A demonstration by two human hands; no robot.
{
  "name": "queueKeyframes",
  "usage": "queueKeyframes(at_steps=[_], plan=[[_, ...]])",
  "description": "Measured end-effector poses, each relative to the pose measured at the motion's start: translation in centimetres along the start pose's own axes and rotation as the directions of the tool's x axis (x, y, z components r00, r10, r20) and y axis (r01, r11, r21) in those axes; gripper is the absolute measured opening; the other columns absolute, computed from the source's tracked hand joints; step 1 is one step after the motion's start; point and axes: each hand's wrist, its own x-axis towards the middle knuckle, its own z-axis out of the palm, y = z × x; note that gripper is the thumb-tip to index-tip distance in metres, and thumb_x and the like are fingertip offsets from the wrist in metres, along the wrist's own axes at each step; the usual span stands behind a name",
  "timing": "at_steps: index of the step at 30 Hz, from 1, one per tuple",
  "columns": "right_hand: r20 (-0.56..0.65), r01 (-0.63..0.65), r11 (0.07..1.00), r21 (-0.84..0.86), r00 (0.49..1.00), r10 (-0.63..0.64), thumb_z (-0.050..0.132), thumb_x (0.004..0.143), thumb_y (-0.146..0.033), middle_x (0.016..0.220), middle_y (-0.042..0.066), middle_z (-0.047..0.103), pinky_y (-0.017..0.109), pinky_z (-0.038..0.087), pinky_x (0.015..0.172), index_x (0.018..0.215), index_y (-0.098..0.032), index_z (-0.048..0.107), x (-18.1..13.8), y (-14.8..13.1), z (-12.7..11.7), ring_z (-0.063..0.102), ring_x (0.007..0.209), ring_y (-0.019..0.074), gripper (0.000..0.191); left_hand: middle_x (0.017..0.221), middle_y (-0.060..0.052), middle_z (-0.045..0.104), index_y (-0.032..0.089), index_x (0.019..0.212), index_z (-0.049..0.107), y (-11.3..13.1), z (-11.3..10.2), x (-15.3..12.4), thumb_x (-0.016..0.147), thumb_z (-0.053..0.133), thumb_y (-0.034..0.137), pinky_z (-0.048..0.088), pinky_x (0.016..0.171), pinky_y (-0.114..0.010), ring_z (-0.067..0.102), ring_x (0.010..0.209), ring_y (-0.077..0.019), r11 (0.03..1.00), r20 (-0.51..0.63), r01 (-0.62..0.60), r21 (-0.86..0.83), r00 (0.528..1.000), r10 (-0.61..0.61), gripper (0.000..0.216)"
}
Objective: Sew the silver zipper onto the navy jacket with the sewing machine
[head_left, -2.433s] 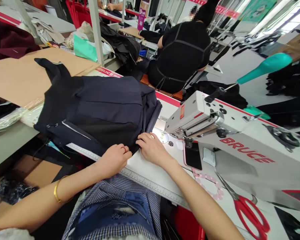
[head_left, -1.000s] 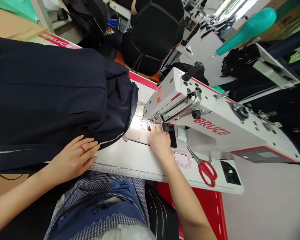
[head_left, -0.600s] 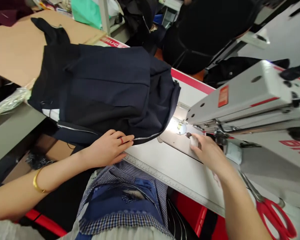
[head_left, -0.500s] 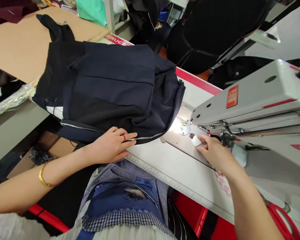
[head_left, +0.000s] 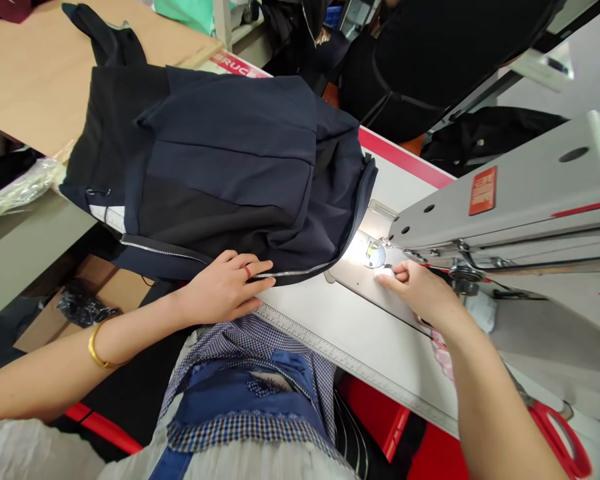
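Observation:
My left hand (head_left: 233, 285) lies with fingers stretched flat across the zipper edge of a dark navy jacket (head_left: 230, 160). Metal zipper teeth (head_left: 300, 273) run along the jacket's near edge, either side of my fingers. Over at the sewing machine, my right hand (head_left: 419, 287) pinches a small white piece (head_left: 384, 271) with a dark part, just in front of the lit needle plate (head_left: 374, 255). My fingers partly cover the piece, so I cannot tell its exact kind. Between the jacket's right end and the machine there is a narrow gap.
The sewing machine arm (head_left: 520, 187) fills the right side. A ruler strip (head_left: 325, 343) runs along the table's front edge. Red-handled scissors (head_left: 563, 433) lie at lower right. A brown board (head_left: 35, 73) is at upper left, and a person in black (head_left: 420, 60) sits opposite.
My right hand has moved the white piece slightly left and up, closer to the needle plate, and now covers more of it. My left hand stays on the zipper edge. The view has shifted slightly.

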Motion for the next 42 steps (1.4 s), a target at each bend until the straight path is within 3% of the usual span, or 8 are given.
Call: queueKeyframes(at_steps=[10,15,21,24,28,32,37,42], plan=[[0.068,0.062,0.995,0.082,0.995,-0.068,0.060,0.062,-0.046,0.085,0.005,0.063,0.027,0.041,0.059,0.106,-0.015,0.053,-0.9,1.0,0.6,0.059,0.070,0.0184,0.055,0.126,-0.008,0.051,0.022,0.110,0.056,0.0,0.4,0.0,0.085,0.047,0.035,0.037,0.081,-0.039,0.048,0.105,-0.0245,1.000,-0.069,-0.007,0.001,0.998,0.007,0.031],[-0.069,0.139,0.984,0.112,0.989,-0.132,0.052,0.068,-0.051,0.058,-0.001,0.056,0.024,0.035,0.049,0.073,-0.020,0.056,-3.7,-0.7,2.3,0.053,0.053,0.0154,0.032,0.125,-0.008,0.052,0.018,0.105,0.059,0.0,0.8,-0.2,0.084,0.048,0.035,0.038,0.081,-0.038,0.049,0.105,-0.0239,1.000,-0.119,0.004,-0.022,0.993,-0.007,0.029],[-0.353,0.469,0.754,0.460,0.876,-0.330,0.050,0.080,-0.038,0.052,-0.006,0.052,0.018,0.037,0.046,0.069,-0.020,0.049,-8.2,-8.6,6.1,0.044,0.041,0.0071,0.021,0.124,-0.007,0.054,0.018,0.101,0.060,0.0,1.0,-0.2,0.083,0.049,0.035,0.039,0.080,-0.039,0.050,0.105,-0.0239,1.000,-0.145,0.015,-0.019,0.989,-0.018,0.027],[-0.485,0.585,0.689,0.428,0.792,-0.371,0.049,0.083,-0.029,0.058,-0.005,0.059,0.018,0.041,0.050,0.081,-0.019,0.055,-8.5,-11.9,7.7,0.052,0.046,0.0080,0.012,0.125,-0.007,0.053,0.018,0.101,0.060,0.0,0.9,-0.2,0.083,0.049,0.035,0.039,0.080,-0.038,0.050,0.105,-0.0238,1.000,-0.135,0.012,-0.018,0.991,-0.015,0.027],[-0.637,0.686,0.662,0.303,0.662,-0.395,0.045,0.086,-0.023,0.087,0.005,0.067,0.020,0.047,0.058,0.107,-0.014,0.051,-7.9,-13.8,9.2,0.061,0.060,0.0104,0.023,0.125,-0.006,0.053,0.019,0.101,0.060,0.0,0.9,-0.1,0.082,0.049,0.035,0.039,0.079,-0.038,0.051,0.104,-0.0233,1.000,-0.134,0.014,-0.020,0.991,-0.016,0.026],[-0.664,0.683,0.678,0.272,0.643,-0.381,0.045,0.086,-0.021,0.095,0.008,0.065,0.020,0.048,0.054,0.116,-0.012,0.043,-7.8,-13.9,9.8,0.062,0.061,0.0115,0.032,0.124,-0.005,0.054,0.019,0.099,0.060,0.0,1.1,-0.1,0.083,0.048,0.034,0.039,0.078,-0.038,0.051,0.104,-0.0228,0.999,-0.153,0.023,-0.024,0.988,-0.027,0.025],[-0.652,0.718,0.682,0.139,0.584,-0.483,0.040,0.088,-0.016,0.099,0.009,0.065,0.024,0.049,0.058,0.118,-0.012,0.042,-8.0,-14.0,9.6,0.064,0.067,0.0145,0.031,0.122,-0.005,0.055,0.018,0.095,0.061,-0.1,1.2,-0.1,0.083,0.047,0.034,0.040,0.077,-0.037,0.052,0.103,-0.0224,1.000,-0.181,0.019,-0.021,0.983,-0.023,0.024],[-0.652,0.679,0.720,0.144,0.612,-0.447,0.041,0.087,-0.019,0.096,0.009,0.065,0.024,0.048,0.055,0.115,-0.012,0.042,-7.9,-14.1,10.0,0.062,0.058,0.0129,0.029,0.121,-0.005,0.056,0.018,0.094,0.061,-0.1,1.3,-0.1,0.083,0.048,0.034,0.040,0.077,-0.037,0.052,0.102,-0.0220,1.000,-0.201,0.014,-0.015,0.979,-0.017,0.023]])
